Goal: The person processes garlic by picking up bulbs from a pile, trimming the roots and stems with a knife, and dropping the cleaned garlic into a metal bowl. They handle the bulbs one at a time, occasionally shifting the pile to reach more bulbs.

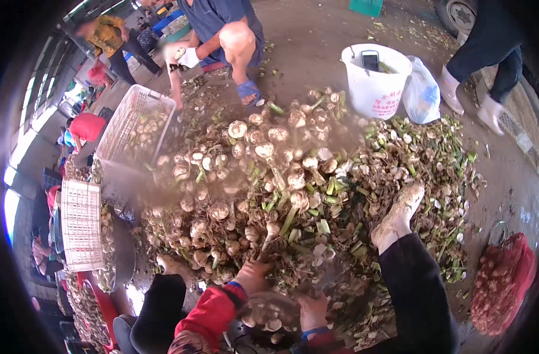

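A big heap of garlic [219, 209] with roots and green stalks spreads in front of me. My left hand [253, 277], in a red sleeve, reaches to its near edge. Its fingers are closed around the stalk of a garlic bulb [272, 229] that points away from me. Lower and to the right, my right hand [312, 311] hangs by the trimmings, a blue band at its wrist. Blur hides its fingers, and I cannot tell what it holds. Pale garlic bulbs [273, 324] lie between my hands, close to my body.
A white bucket [372, 88] with a phone on it stands beyond the heap, beside a plastic bag [421, 94]. White crates [82, 224] are at left. A person [222, 29] crouches opposite. My foot [399, 215] rests on trimmings [423, 159]. A red net sack [502, 283] sits right.
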The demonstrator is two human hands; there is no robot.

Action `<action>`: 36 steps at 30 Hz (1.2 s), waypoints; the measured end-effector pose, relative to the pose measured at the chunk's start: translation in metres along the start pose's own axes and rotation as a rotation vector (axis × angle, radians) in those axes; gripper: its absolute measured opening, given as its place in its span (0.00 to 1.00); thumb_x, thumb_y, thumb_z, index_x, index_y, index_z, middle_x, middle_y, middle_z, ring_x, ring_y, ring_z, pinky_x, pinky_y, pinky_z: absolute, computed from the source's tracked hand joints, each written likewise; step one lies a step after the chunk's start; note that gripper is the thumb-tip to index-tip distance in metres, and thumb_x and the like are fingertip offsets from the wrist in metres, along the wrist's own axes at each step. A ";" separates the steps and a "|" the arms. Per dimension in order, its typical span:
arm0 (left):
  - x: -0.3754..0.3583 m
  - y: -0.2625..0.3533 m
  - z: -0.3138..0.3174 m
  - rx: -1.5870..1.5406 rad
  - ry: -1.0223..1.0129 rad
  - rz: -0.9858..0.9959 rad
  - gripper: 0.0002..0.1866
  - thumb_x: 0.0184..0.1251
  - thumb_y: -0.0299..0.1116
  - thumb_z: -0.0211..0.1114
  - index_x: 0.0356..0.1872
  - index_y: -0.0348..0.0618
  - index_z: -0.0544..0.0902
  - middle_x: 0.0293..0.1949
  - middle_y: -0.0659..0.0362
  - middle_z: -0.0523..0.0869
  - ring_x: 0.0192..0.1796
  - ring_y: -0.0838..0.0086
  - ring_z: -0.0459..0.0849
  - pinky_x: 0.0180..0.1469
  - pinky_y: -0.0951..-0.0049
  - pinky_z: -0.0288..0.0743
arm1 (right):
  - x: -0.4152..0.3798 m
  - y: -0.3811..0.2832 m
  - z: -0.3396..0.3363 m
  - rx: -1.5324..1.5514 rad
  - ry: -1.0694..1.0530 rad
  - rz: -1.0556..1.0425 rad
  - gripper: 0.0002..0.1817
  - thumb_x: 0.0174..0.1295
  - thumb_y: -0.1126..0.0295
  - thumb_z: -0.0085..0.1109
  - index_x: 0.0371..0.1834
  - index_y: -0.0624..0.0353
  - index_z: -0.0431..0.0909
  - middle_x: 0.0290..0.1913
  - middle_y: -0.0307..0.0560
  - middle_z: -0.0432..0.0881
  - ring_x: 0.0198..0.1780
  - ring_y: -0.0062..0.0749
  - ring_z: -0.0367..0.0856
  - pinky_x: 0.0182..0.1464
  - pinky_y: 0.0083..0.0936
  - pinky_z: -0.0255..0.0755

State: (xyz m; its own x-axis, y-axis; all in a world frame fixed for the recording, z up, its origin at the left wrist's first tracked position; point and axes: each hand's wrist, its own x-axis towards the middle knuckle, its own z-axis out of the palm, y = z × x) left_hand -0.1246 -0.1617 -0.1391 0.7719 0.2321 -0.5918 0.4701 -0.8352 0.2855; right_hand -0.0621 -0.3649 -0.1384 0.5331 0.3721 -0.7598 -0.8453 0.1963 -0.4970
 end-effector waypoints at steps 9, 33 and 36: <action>0.075 0.046 -0.076 -0.180 0.468 -0.317 0.24 0.57 0.52 0.61 0.42 0.40 0.79 0.38 0.45 0.83 0.41 0.52 0.82 0.45 0.59 0.76 | -0.008 -0.010 0.013 -0.015 0.012 0.005 0.13 0.43 0.84 0.65 0.34 0.63 0.77 0.30 0.40 0.79 0.31 0.27 0.78 0.33 0.23 0.73; 0.115 0.039 -0.044 -0.207 0.686 0.410 0.20 0.47 0.30 0.71 0.46 0.49 0.83 0.34 0.55 0.86 0.37 0.66 0.83 0.43 0.71 0.75 | -0.003 -0.006 -0.022 -1.480 -0.223 -0.949 0.19 0.55 0.82 0.47 0.48 0.57 0.79 0.46 0.49 0.82 0.48 0.41 0.79 0.58 0.32 0.67; 0.140 0.048 -0.042 -0.349 0.363 0.175 0.24 0.50 0.27 0.67 0.52 0.55 0.80 0.39 0.51 0.85 0.43 0.60 0.83 0.50 0.71 0.73 | 0.028 0.025 -0.039 -0.785 -0.162 -0.166 0.22 0.54 0.81 0.49 0.53 0.56 0.76 0.48 0.52 0.81 0.48 0.43 0.78 0.58 0.29 0.67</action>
State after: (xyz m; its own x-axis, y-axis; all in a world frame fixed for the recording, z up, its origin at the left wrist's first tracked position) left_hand 0.0243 -0.1484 -0.1765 0.9209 0.3135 -0.2316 0.3877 -0.6757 0.6270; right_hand -0.0673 -0.3849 -0.1887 0.5865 0.5326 -0.6102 -0.4521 -0.4098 -0.7923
